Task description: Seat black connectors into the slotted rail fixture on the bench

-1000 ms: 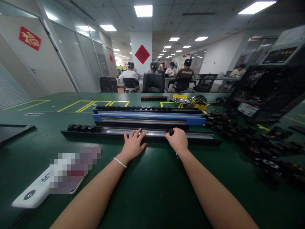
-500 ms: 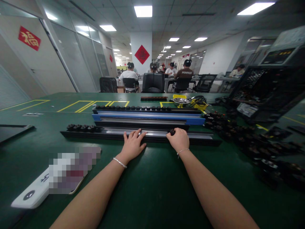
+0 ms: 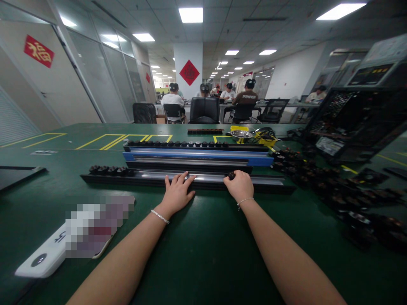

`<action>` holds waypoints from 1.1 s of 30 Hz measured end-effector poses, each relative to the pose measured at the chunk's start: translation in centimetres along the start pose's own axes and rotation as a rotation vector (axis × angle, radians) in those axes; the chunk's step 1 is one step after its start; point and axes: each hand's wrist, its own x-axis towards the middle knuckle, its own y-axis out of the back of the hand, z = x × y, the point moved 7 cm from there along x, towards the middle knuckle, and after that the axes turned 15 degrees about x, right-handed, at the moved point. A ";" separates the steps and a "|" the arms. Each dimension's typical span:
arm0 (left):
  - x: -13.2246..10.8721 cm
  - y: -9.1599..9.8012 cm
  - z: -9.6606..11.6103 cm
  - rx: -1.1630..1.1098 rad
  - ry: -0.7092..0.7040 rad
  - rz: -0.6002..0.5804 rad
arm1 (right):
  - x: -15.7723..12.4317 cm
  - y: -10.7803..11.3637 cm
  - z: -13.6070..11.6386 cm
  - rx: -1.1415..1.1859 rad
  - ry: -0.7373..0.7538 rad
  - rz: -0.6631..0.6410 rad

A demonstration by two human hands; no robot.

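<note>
A long black rail (image 3: 149,181) with a shiny metal channel lies across the green table. Several small black parts (image 3: 111,170) sit in a row at its left end. My left hand (image 3: 178,192) rests on the rail's near edge, fingers spread, holding nothing. Farther right, my right hand (image 3: 240,185) pinches one small black part (image 3: 231,175) at the channel. Just behind lies a blue rail (image 3: 190,156), and behind that another black rail (image 3: 197,145) topped with a row of similar parts.
Loose black parts (image 3: 330,182) are heaped on the right, before a black open case (image 3: 359,123). A metal bowl (image 3: 241,134) stands at the back. A white device (image 3: 47,254) and a blurred-out object lie at the left front. People sit far behind.
My right hand has shifted very slightly to the right along the rail, with the small black part between its fingers. My left hand has stayed in place.
</note>
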 end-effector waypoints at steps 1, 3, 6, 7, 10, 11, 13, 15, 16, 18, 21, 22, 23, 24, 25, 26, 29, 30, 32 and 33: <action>0.0 0.0 0.0 -0.002 0.000 -0.001 | 0.0 0.0 0.0 0.000 0.001 -0.001; 0.0 0.1 0.0 -0.005 -0.002 -0.001 | 0.0 0.0 0.1 -0.002 0.004 -0.002; 0.0 0.1 0.0 -0.005 -0.003 0.003 | 0.1 0.0 0.1 -0.011 0.008 0.003; 0.0 0.1 0.0 -0.005 -0.005 0.005 | 0.1 0.0 0.1 -0.014 0.008 0.004; 0.0 0.0 0.0 -0.002 -0.007 0.011 | 0.1 0.0 0.2 -0.023 0.006 0.007; 0.0 0.0 0.0 0.001 -0.005 0.011 | 0.1 0.1 0.2 -0.024 0.004 0.008; 0.0 0.0 0.0 0.007 -0.001 0.008 | 0.1 0.2 0.3 -0.023 -0.003 0.010; 0.0 0.0 0.0 0.009 0.000 0.003 | 0.1 0.3 0.3 -0.021 -0.006 0.011; 0.0 0.0 0.0 0.009 0.000 0.002 | 0.1 0.3 0.4 -0.021 -0.004 0.012; 0.0 0.0 0.1 0.005 -0.002 0.004 | 0.1 0.4 0.4 -0.026 -0.001 0.015; 0.0 0.0 0.0 -0.006 -0.005 0.010 | 0.1 0.5 0.4 -0.034 -0.002 0.016; 0.0 0.0 0.0 -0.009 -0.006 0.013 | 0.1 0.5 0.5 -0.036 -0.005 0.016; 0.0 -0.1 0.0 -0.012 -0.007 0.016 | 0.1 0.5 0.5 -0.039 -0.008 0.017; 0.0 -0.1 0.0 -0.013 -0.008 0.018 | 0.1 0.6 0.6 -0.041 -0.010 0.018; 0.0 -0.1 0.0 -0.012 -0.009 0.020 | 0.2 0.7 0.6 -0.042 -0.012 0.021; 0.0 -0.1 0.0 -0.012 -0.011 0.022 | 0.2 0.7 0.7 -0.043 -0.013 0.023; 0.0 -0.1 0.0 -0.009 -0.012 0.027 | 0.2 0.8 0.9 -0.041 -0.018 0.027; 0.0 -0.1 0.0 -0.008 -0.012 0.028 | 0.2 0.9 0.9 -0.041 -0.020 0.030; 0.0 -0.1 0.0 -0.008 -0.011 0.026 | 0.2 1.0 1.1 -0.041 -0.025 0.033; 0.0 -0.1 0.0 -0.008 -0.010 0.024 | 0.3 1.0 1.1 -0.041 -0.028 0.033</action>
